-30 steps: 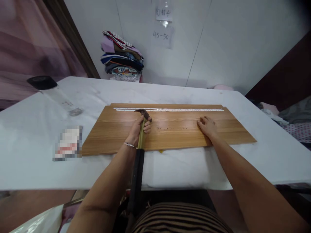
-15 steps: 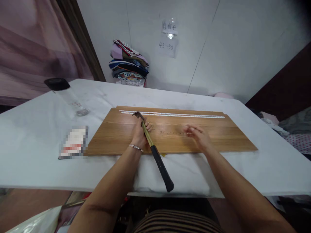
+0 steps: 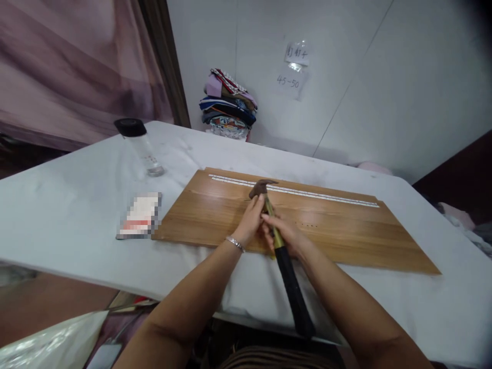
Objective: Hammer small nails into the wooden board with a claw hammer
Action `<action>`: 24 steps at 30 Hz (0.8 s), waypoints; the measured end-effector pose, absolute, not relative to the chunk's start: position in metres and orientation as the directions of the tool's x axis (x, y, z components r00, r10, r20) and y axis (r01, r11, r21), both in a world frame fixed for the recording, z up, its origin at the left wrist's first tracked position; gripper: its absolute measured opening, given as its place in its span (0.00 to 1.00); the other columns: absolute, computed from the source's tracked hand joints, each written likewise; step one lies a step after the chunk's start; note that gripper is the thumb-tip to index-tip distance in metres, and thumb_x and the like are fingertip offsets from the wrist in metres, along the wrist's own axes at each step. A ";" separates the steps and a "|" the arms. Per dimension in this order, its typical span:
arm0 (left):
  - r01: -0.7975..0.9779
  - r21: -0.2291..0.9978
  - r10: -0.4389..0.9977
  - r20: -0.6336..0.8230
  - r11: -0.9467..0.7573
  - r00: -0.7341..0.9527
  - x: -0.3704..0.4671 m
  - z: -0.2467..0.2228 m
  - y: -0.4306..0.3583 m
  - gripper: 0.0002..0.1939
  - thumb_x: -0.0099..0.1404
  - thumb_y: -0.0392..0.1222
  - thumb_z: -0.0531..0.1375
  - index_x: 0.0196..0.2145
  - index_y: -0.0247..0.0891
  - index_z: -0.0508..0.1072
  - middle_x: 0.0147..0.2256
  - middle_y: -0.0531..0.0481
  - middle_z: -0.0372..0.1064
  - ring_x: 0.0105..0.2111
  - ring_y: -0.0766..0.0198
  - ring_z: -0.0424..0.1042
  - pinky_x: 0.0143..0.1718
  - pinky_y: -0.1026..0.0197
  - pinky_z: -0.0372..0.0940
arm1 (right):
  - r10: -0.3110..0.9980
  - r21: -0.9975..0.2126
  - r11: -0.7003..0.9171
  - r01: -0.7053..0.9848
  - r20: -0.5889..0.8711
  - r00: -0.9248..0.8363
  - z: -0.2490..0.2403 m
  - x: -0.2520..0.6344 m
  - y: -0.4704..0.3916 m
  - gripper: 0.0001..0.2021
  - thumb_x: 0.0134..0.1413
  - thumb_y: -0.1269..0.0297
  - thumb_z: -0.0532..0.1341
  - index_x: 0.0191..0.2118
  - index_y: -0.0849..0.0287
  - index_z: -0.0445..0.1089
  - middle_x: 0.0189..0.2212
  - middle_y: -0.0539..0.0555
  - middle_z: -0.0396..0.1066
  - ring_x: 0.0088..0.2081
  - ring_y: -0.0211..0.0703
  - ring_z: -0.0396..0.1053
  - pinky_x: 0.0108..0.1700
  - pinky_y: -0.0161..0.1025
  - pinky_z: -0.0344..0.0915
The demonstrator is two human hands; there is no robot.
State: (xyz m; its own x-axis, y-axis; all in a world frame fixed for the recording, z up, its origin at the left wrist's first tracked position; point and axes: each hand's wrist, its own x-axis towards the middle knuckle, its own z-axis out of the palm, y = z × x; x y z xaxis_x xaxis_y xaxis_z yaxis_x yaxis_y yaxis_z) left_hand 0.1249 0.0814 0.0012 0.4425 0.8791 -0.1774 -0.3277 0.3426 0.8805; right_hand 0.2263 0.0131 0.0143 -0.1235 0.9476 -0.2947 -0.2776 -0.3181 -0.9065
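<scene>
A claw hammer (image 3: 294, 292) with a rusty head, yellow shaft and black grip slants across the front of the wooden board (image 3: 353, 236). My left hand (image 3: 249, 220), with a silver bracelet at the wrist, is closed around the shaft just below the head. A thin nail-like piece (image 3: 247, 200) sticks out beside its fingers; anything else in the palm is hidden. My right hand (image 3: 288, 236) meets the left one, its thumb across the yellow shaft and its fingers curled beneath. Several small dark nails or marks (image 3: 309, 225) form a row on the board, partly covered by my right hand.
Two white measuring strips (image 3: 326, 195) run along the board's far side. Left of it, a phone-like blurred object (image 3: 140, 215) and a clear bottle with a black lid (image 3: 144, 148) rest on the white-covered table (image 3: 77, 205). Folded clothes (image 3: 228, 105) are stacked by the wall.
My right hand has come left from the row on the board to the hammer and my left hand. The hammer's head has turned, and the camera view has shifted left and tilted.
</scene>
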 end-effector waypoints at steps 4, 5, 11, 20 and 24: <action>-0.187 0.982 0.932 0.058 0.011 0.358 0.117 -0.007 0.098 0.07 0.59 0.41 0.62 0.36 0.39 0.75 0.30 0.50 0.72 0.33 0.61 0.70 0.35 0.63 0.63 | 0.960 -0.904 -0.280 -0.322 -0.258 -0.110 0.019 0.258 0.012 0.19 0.44 0.50 0.68 0.28 0.56 0.60 0.14 0.39 0.55 0.11 0.29 0.50 0.10 0.29 0.52; -0.133 0.990 0.954 0.090 -0.054 0.287 0.113 -0.010 0.105 0.07 0.58 0.39 0.63 0.36 0.40 0.76 0.30 0.50 0.72 0.33 0.61 0.69 0.36 0.63 0.63 | 0.968 -0.916 -0.249 -0.315 -0.239 -0.071 0.018 0.267 0.009 0.17 0.45 0.52 0.68 0.30 0.56 0.62 0.15 0.39 0.57 0.11 0.29 0.50 0.10 0.29 0.51; 0.107 0.979 0.984 0.169 -0.174 0.051 0.093 -0.023 0.131 0.06 0.55 0.35 0.63 0.33 0.40 0.76 0.27 0.50 0.69 0.32 0.60 0.67 0.35 0.63 0.60 | 0.985 -0.910 -0.162 -0.381 -0.174 -0.003 -0.005 0.318 -0.030 0.15 0.45 0.58 0.67 0.38 0.56 0.66 0.16 0.40 0.54 0.12 0.30 0.50 0.12 0.30 0.49; 0.312 0.909 0.961 0.257 -0.277 0.102 0.094 -0.031 0.132 0.02 0.54 0.36 0.64 0.27 0.41 0.75 0.33 0.46 0.69 0.37 0.57 0.66 0.39 0.62 0.60 | 0.995 -0.798 -0.099 -0.595 -0.081 -0.058 -0.033 0.337 -0.043 0.11 0.46 0.58 0.64 0.36 0.54 0.67 0.17 0.41 0.47 0.14 0.32 0.41 0.12 0.30 0.45; 0.425 0.828 0.930 0.303 -0.366 0.209 0.098 -0.028 0.133 0.03 0.55 0.36 0.63 0.24 0.41 0.75 0.31 0.45 0.69 0.39 0.55 0.66 0.45 0.59 0.59 | 0.998 -0.782 -0.067 -0.620 -0.057 -0.037 -0.039 0.336 -0.036 0.10 0.47 0.59 0.64 0.35 0.54 0.66 0.16 0.41 0.46 0.14 0.32 0.42 0.13 0.29 0.47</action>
